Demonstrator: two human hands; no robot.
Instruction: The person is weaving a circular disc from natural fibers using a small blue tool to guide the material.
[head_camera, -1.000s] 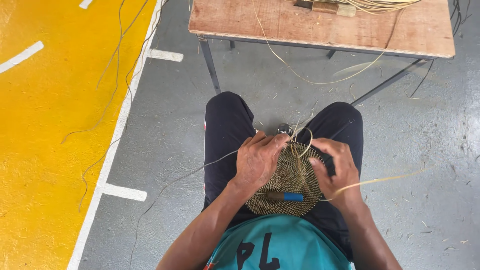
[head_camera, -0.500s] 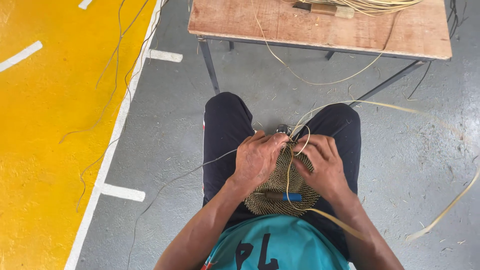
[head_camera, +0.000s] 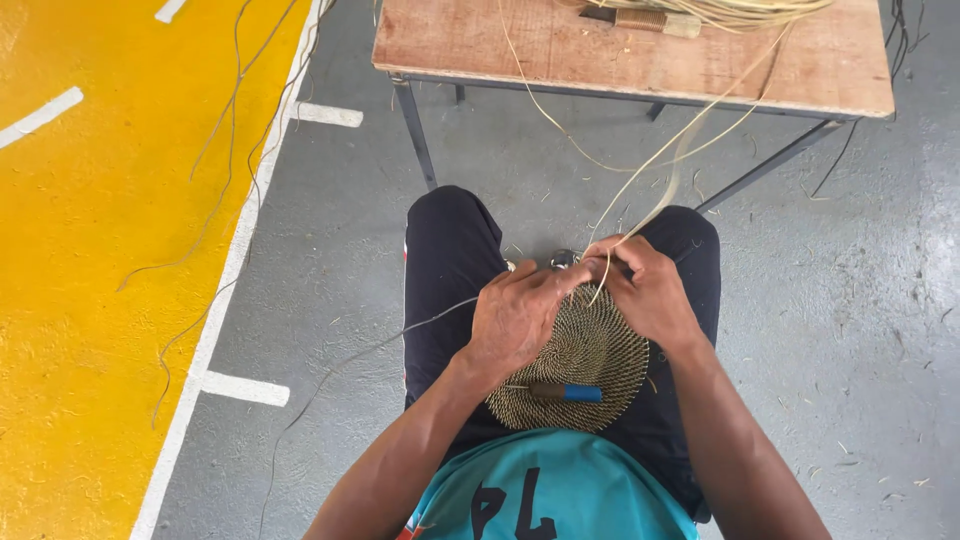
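Observation:
A round coiled woven mat (head_camera: 585, 365) of straw-coloured fibre rests on my lap, over dark trousers. My left hand (head_camera: 515, 315) grips its upper left rim. My right hand (head_camera: 645, 290) is at the upper right rim and pinches a long pale fibre strip (head_camera: 675, 165), which runs up and away toward the table. The fingertips of both hands meet at the top edge of the mat. A small tool with a blue handle (head_camera: 565, 392) lies on the mat's lower part.
A wooden table (head_camera: 450, 45) on metal legs stands right ahead, with a bundle of pale fibres (head_camera: 740, 12) on it. Loose strands trail over the grey floor and onto the yellow painted zone (head_camera: 90, 280) at left.
My right hand drew the fibre strip through: it trailed out low to the right, then swung up toward the table. Both hands came closer together at the mat's top rim.

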